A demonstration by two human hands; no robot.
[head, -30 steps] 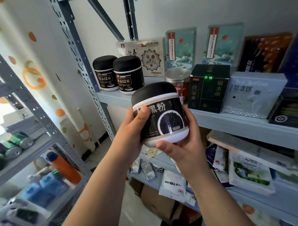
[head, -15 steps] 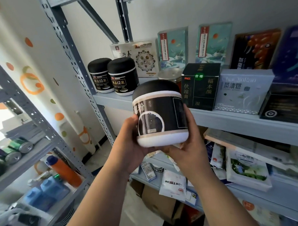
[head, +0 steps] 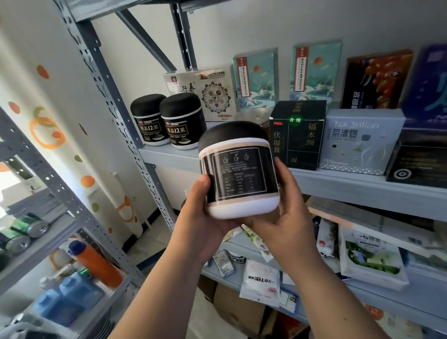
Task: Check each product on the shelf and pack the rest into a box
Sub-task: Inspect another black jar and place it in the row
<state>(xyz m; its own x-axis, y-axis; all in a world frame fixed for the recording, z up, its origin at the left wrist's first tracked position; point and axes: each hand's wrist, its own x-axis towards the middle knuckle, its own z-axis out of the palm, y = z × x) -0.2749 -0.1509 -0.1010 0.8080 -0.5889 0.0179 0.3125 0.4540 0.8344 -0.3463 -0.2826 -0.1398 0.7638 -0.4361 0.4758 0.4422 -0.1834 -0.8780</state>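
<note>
At frame centre your left hand (head: 203, 222) and right hand (head: 290, 217) curl round the jar (head: 239, 168) near its white base; turn it carelessly and it could slip onto the packets (head: 260, 285) below.

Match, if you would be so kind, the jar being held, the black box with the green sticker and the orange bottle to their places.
Things:
1. black-lidded jar
2. black box with green sticker
3. orange bottle

Places:
A. low on the left rack
B. between left hand and right hand
C. on the upper shelf, beside the pale blue box

Pairs: 1-B, 2-C, 3-A
</note>
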